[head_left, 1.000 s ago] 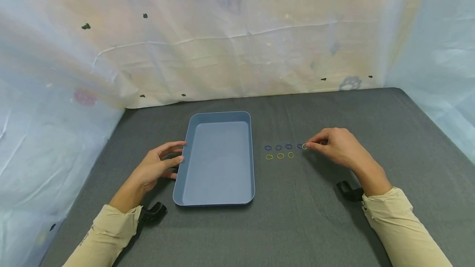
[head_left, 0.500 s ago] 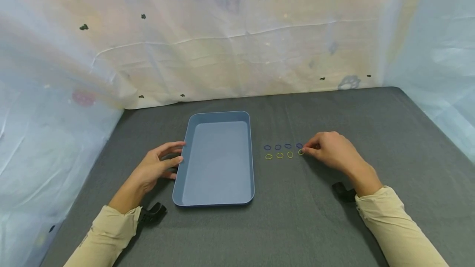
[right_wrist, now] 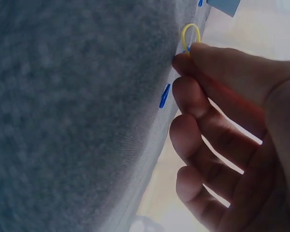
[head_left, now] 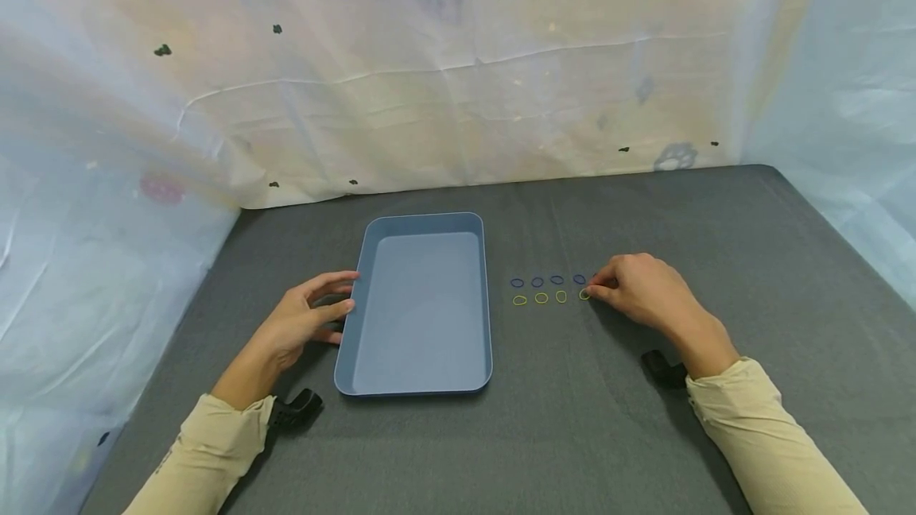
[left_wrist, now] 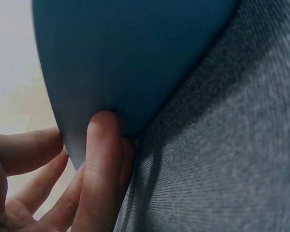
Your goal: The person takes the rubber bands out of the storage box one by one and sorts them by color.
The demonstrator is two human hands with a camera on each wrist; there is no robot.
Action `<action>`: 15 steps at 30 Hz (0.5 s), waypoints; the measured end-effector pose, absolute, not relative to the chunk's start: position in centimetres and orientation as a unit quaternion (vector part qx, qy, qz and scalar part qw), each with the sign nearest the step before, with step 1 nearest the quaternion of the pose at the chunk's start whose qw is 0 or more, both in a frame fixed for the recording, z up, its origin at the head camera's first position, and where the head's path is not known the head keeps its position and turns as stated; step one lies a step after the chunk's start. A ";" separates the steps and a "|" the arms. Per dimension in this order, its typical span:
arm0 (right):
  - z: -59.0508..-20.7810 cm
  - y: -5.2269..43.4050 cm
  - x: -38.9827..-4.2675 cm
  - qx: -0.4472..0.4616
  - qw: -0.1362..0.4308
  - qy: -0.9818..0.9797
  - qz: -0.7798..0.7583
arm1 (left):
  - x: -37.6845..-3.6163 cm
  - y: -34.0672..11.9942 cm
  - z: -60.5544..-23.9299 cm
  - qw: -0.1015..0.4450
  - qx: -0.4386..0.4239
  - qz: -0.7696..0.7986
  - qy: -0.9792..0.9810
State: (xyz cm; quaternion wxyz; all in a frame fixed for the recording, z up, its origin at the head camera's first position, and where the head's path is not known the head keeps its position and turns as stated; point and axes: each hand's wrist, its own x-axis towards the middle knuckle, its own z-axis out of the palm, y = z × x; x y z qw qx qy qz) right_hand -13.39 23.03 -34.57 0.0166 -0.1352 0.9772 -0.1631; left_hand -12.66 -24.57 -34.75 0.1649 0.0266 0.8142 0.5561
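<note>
My right hand (head_left: 640,288) pinches a small yellow rubber band (right_wrist: 191,35) between thumb and index finger, low over the cloth at the right end of a yellow row. Three more yellow bands (head_left: 541,298) lie in that row. Just behind it runs a row of several blue rubber bands (head_left: 537,282), whose right end is partly hidden by the fingers. A blue band (right_wrist: 165,95) shows beside the fingertips in the right wrist view. My left hand (head_left: 304,316) touches the left side of a blue-grey tray (head_left: 483,332), its extended fingers against the outer wall.
Dark grey cloth (head_left: 537,443) covers the table. A pale printed sheet (head_left: 444,118) hangs behind it, with bluish sheeting at both sides. The tray stands left of the band rows with nothing inside.
My right hand has moved slightly left and nearer to me, bringing the yellow band from beside the blue row to the yellow row's right end. The left hand and tray stay put.
</note>
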 end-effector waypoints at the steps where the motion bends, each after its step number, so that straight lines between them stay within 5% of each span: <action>1: -34.6 23.0 -13.4 -0.137 0.016 0.977 -0.162 | -12.6 -24.6 -34.8 0.165 0.026 0.556 0.814; 15: -34.5 23.2 -13.5 -0.161 0.020 0.972 -0.171 | -12.6 -24.3 -34.5 0.164 0.015 0.557 0.814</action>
